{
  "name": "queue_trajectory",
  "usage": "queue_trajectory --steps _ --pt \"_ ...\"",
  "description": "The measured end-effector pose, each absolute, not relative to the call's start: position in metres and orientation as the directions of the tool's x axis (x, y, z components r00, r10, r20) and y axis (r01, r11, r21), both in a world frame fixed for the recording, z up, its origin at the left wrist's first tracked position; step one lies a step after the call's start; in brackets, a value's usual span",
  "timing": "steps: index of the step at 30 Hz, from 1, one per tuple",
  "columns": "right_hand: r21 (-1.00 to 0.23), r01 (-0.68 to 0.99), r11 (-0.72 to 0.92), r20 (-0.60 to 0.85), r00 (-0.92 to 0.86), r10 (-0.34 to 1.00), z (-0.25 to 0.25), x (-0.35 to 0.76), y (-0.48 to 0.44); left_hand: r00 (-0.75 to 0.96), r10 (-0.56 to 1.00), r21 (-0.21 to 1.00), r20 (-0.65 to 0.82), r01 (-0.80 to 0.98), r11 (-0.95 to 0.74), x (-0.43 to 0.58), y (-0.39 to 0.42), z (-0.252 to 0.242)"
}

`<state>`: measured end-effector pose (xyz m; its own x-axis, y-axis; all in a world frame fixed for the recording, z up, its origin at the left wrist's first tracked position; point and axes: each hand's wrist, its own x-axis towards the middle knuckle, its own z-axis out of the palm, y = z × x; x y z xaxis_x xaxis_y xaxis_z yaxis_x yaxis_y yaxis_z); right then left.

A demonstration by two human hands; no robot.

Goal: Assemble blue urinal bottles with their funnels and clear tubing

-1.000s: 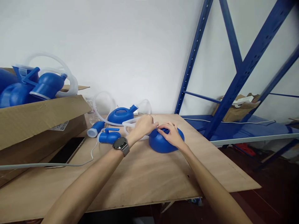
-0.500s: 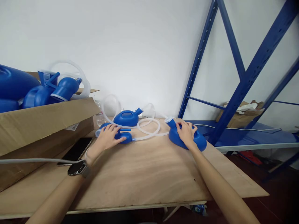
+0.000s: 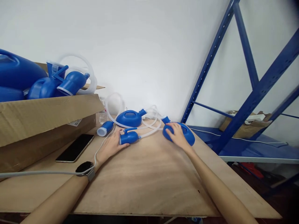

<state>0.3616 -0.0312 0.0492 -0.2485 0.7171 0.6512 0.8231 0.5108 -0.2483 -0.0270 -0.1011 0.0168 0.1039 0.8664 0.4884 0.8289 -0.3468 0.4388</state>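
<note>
My left hand (image 3: 113,144) rests on the table with thumb and fingers spread around the left end of a blue plastic spout piece (image 3: 130,137). That piece has a small handle and a clear tube (image 3: 149,133) running from its right end. My right hand (image 3: 177,134) lies over the near left side of a blue plastic bottle (image 3: 188,137), fingers apart and touching it; its neck points up and left. Behind them, another blue bottle (image 3: 129,119) lies near the wall. A second blue piece with a white end (image 3: 106,128) lies beyond my left hand.
An open cardboard box (image 3: 51,109) full of blue bottles stands at the left. A phone (image 3: 75,148) and a clear bottle (image 3: 102,116) are beside it. A pale cable (image 3: 46,172) crosses my left wrist. Blue shelving (image 3: 247,102) holds a carton (image 3: 245,126) at the right.
My right hand has shifted left with its bottle and spread from the neck onto the body. My left hand has drawn back from the spout piece, showing more of it. The view has turned slightly.
</note>
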Motion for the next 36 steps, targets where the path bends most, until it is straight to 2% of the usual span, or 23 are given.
queue_trajectory --steps 3,5,8,11,14,20,24,30,33,36 --pt "-0.18 0.753 0.633 0.59 -0.432 0.682 0.031 0.323 -0.074 0.038 0.889 0.379 0.456 0.896 -0.232 -0.015 -0.107 0.02" --pt "-0.128 0.72 0.682 0.521 -0.537 0.664 0.019 0.298 -0.095 0.071 0.897 0.395 0.437 0.88 -0.262 -0.009 -0.111 0.021" --pt "-0.056 0.685 0.726 0.421 -0.643 0.64 0.008 0.278 -0.107 0.316 0.853 0.435 0.415 0.754 -0.492 -0.003 -0.115 0.019" --pt "-0.035 0.698 0.715 0.399 -0.647 0.65 0.004 0.278 -0.103 0.59 0.735 0.355 0.335 0.643 -0.678 -0.002 -0.116 0.009" --pt "0.018 0.749 0.662 0.435 -0.603 0.669 0.003 0.289 -0.096 0.645 0.706 0.248 0.291 0.662 -0.707 -0.003 -0.114 0.001" --pt "0.216 0.744 0.633 0.549 -0.628 0.551 0.0 0.296 -0.069 0.51 0.736 0.067 0.444 0.801 -0.595 -0.015 -0.108 0.004" --pt "0.206 0.793 0.574 0.602 -0.565 0.565 -0.005 0.289 -0.04 0.295 0.802 0.018 0.519 0.934 -0.356 -0.028 -0.103 0.009" --pt "0.245 0.866 0.436 0.643 -0.481 0.596 0.0 0.311 -0.025 -0.103 0.785 0.085 0.611 0.994 0.065 -0.058 -0.094 0.014" --pt "0.249 0.896 0.367 0.643 -0.436 0.63 0.002 0.334 -0.026 -0.236 0.795 0.141 0.559 0.972 0.19 -0.073 -0.09 0.017" --pt "0.248 0.914 0.322 0.637 -0.404 0.657 0.0 0.355 -0.023 -0.291 0.833 0.195 0.471 0.955 0.224 -0.084 -0.088 0.019"
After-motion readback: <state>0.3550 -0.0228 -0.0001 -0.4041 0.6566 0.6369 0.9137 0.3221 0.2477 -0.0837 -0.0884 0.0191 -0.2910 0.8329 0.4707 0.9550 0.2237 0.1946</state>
